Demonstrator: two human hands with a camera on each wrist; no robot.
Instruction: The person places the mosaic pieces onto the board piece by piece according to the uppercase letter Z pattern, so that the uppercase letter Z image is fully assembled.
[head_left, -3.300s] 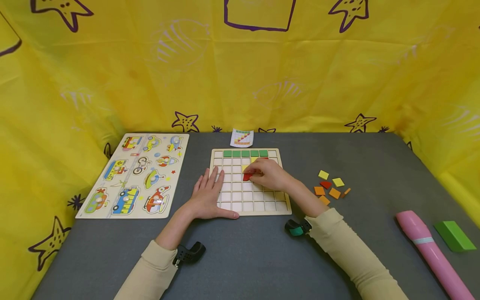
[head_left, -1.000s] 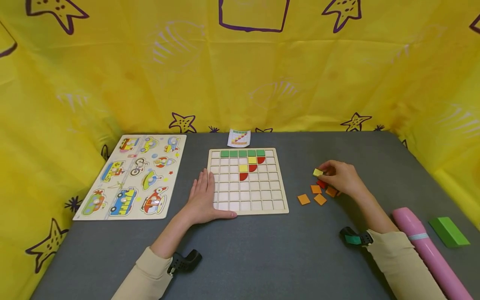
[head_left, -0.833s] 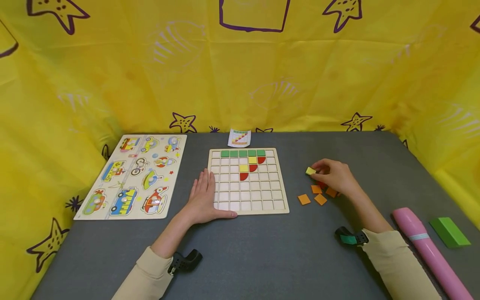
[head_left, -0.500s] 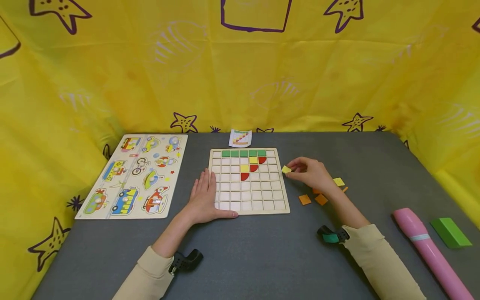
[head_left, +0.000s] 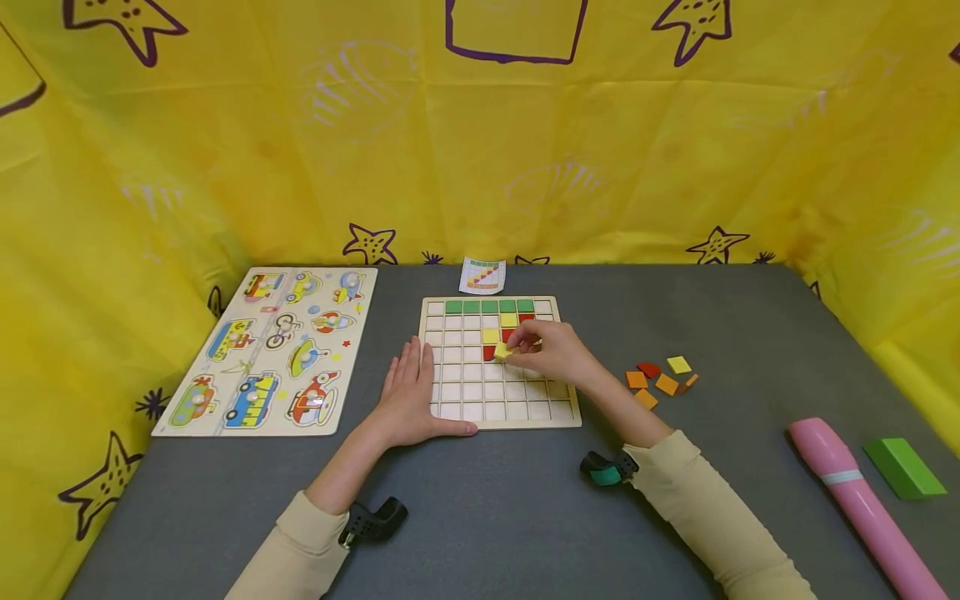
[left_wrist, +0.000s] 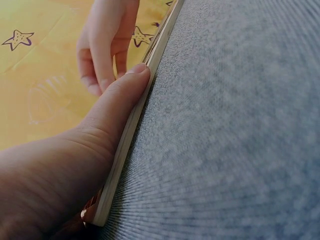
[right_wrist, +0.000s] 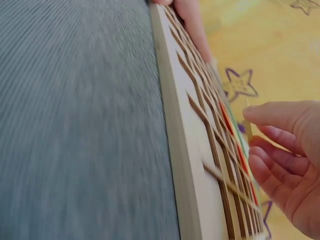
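My right hand [head_left: 551, 350] pinches a yellow square tile [head_left: 502, 351] between thumb and fingers, tilted over the grid board [head_left: 474, 392] just right of a red quarter-circle tile [head_left: 489, 353]. In the right wrist view the tile shows as a thin edge at the fingertips. Fingers straight, my left hand [head_left: 408, 400] rests along the board's left side, its thumb on the near edge, as the left wrist view shows. The board's far row carries several green square tiles [head_left: 490, 307]. Below them, yellow tiles [head_left: 508, 320] and red ones step down leftward, partly hidden by my right hand.
Loose orange [head_left: 666, 384], yellow [head_left: 678, 364] and red [head_left: 649, 369] tiles lie right of the board. A pattern card [head_left: 483, 276] stands behind it. Left is a vehicle puzzle [head_left: 273, 350]; far right, a pink microphone-shaped object [head_left: 855, 483] and a green block [head_left: 905, 469].
My right hand was at a red tile on the board, then took a yellow tile from the loose pieces and carried it left over the board. My left hand stayed at the board's side.
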